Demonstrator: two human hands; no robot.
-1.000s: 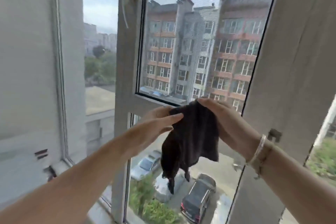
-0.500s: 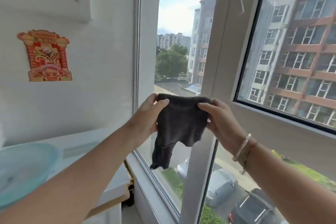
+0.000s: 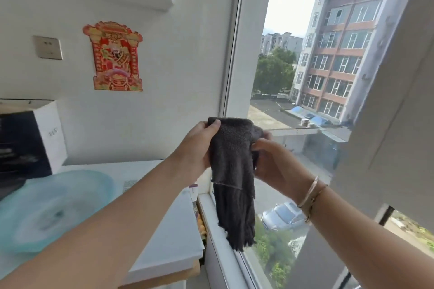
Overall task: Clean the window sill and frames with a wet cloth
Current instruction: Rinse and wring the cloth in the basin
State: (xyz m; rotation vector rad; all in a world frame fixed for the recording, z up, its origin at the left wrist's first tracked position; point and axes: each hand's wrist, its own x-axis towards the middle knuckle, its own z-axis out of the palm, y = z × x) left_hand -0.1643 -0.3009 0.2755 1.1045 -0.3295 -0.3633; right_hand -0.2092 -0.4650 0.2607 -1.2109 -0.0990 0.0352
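A dark grey cloth [image 3: 231, 166] hangs folded lengthwise in front of the window. My left hand [image 3: 196, 148] grips its upper left edge, thumb on top. My right hand [image 3: 273, 162] pinches the cloth's right side, fingers curled round it. The white window sill [image 3: 212, 216] runs below the cloth. A white vertical frame post [image 3: 244, 42] stands behind it, and the opened sash frame [image 3: 385, 91] fills the right side.
A white counter [image 3: 173, 237] lies at the lower left with a pale blue basin [image 3: 47, 209] on it. A black and white box [image 3: 28, 141] stands at the far left. A red paper decoration [image 3: 112, 56] and a wall socket [image 3: 47, 47] are on the wall.
My view has swung left from the sash towards the wall and counter. The cloth, held spread between both hands before, is now folded narrower with my hands closer together.
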